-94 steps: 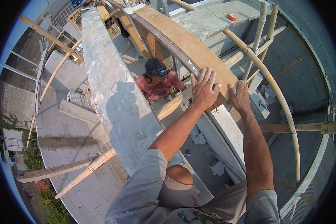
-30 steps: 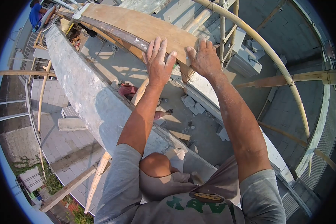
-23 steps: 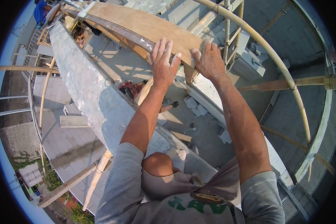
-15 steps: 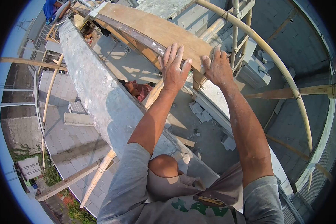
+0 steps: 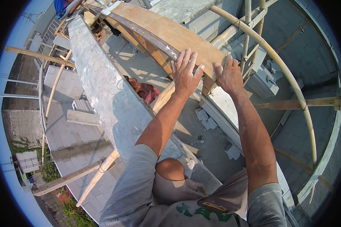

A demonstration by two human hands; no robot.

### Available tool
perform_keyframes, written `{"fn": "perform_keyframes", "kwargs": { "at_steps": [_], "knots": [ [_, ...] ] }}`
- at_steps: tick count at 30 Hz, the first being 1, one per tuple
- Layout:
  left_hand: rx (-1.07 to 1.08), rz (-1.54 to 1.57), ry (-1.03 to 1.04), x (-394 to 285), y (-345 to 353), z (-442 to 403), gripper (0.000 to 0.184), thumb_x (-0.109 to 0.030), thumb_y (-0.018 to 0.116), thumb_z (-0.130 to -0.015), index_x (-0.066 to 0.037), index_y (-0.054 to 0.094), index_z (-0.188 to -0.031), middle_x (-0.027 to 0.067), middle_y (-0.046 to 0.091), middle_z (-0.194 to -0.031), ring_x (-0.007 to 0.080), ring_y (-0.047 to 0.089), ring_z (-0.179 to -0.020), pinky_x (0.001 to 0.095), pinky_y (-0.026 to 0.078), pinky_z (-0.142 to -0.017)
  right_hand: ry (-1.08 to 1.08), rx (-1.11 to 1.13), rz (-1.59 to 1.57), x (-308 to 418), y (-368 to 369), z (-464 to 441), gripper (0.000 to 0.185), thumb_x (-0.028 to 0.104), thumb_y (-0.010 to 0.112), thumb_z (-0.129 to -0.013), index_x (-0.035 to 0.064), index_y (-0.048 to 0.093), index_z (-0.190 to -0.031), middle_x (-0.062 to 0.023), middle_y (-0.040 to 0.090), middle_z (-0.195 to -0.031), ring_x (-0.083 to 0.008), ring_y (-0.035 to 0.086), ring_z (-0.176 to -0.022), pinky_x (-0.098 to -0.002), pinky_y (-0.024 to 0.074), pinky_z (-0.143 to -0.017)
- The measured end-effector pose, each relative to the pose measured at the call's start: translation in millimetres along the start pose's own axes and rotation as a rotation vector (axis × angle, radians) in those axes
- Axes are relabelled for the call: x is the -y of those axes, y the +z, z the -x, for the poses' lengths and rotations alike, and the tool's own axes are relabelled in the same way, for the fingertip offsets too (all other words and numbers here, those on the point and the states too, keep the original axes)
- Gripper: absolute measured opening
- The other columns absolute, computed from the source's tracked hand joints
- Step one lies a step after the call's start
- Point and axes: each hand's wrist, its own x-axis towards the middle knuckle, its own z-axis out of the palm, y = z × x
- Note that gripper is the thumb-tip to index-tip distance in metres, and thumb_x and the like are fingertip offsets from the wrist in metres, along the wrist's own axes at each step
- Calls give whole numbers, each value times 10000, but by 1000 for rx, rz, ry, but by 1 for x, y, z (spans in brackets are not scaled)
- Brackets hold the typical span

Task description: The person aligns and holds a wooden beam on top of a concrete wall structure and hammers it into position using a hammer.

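Note:
A long plywood panel with a wooden frame beneath it stretches away from me at upper middle. My left hand lies on its near left corner, fingers stretched out and thumb apart. At the near right corner, my right hand has its fingers bent over the end edge, with the thumb on the left side. Both hands look dusty. Along the panel's left side runs a dark, plaster-marked strip. The underside of the near end is partly hidden by my hands.
A wide, plaster-splashed grey plank runs diagonally on my left. Bamboo poles curve at right. Broken light blocks lie on the floor below. A person in red is under the plank's edge; another in blue is far upper left.
The view has shifted, so the panel and my hands appear slightly lower and further right. Both hands keep nearly the same places on the panel.

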Motion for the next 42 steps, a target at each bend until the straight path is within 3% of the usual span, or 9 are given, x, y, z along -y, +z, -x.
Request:
{"fn": "perform_keyframes", "kwargs": {
  "at_steps": [7,12,15,18,21,31,36,42],
  "knots": [
    [-16,7,0,0,1,0,545,-359,582,-918,-65,541,-1374,165,430,-1482,343,328,-1393,573,192,-1121,-51,-84,4,-4,5,0,677,480,435,-994,-51,348,-1405,-286,462,-1265,-456,524,-1162,-493,456,-969],
    [-26,39,2,0,2,0,547,-349,589,-918,-54,537,-1375,164,439,-1473,341,332,-1386,568,195,-1123,-108,-14,149,-21,22,-13,730,503,430,-988,-35,296,-1464,-262,428,-1349,-423,466,-1252,-475,430,-1025],
    [-5,51,-8,3,3,1,555,-369,597,-917,-95,511,-1392,138,399,-1506,328,287,-1423,660,157,-1120,-30,8,49,-5,5,-3,730,502,430,-988,-36,299,-1463,-259,433,-1339,-423,469,-1246,-476,432,-1019],
    [2,43,-14,1,2,1,559,-370,595,-918,-95,506,-1396,136,394,-1508,323,280,-1426,657,155,-1122,7,3,3,3,-2,2,725,498,433,-988,-38,305,-1459,-257,441,-1324,-424,473,-1240,-478,433,-1015],
    [-21,4,10,-1,-1,1,539,-341,591,-921,-51,537,-1371,161,429,-1479,340,326,-1385,576,196,-1122,-6,-18,-2,1,0,2,722,494,439,-987,-40,310,-1455,-259,443,-1318,-426,475,-1235,-480,432,-1014],
    [-8,25,1,0,0,1,545,-353,574,-925,-68,522,-1387,160,419,-1488,346,314,-1400,614,190,-1123,-47,-70,0,-4,5,0,714,485,452,-982,-60,339,-1429,-271,449,-1319,-439,482,-1223,-484,427,-1015],
    [-11,25,-3,0,2,2,549,-354,573,-924,-68,519,-1389,156,415,-1492,347,317,-1398,613,188,-1124,-183,-112,153,-25,27,-12,705,479,455,-980,-69,351,-1412,-278,460,-1304,-447,486,-1210,-486,425,-1012],
    [0,40,-12,0,1,1,552,-354,572,-924,-71,512,-1395,151,402,-1503,354,307,-1403,621,183,-1124,-93,-103,29,-11,12,-3,695,475,464,-978,-64,356,-1403,-275,461,-1299,-444,490,-1204,-488,425,-1011]
  ]
}}
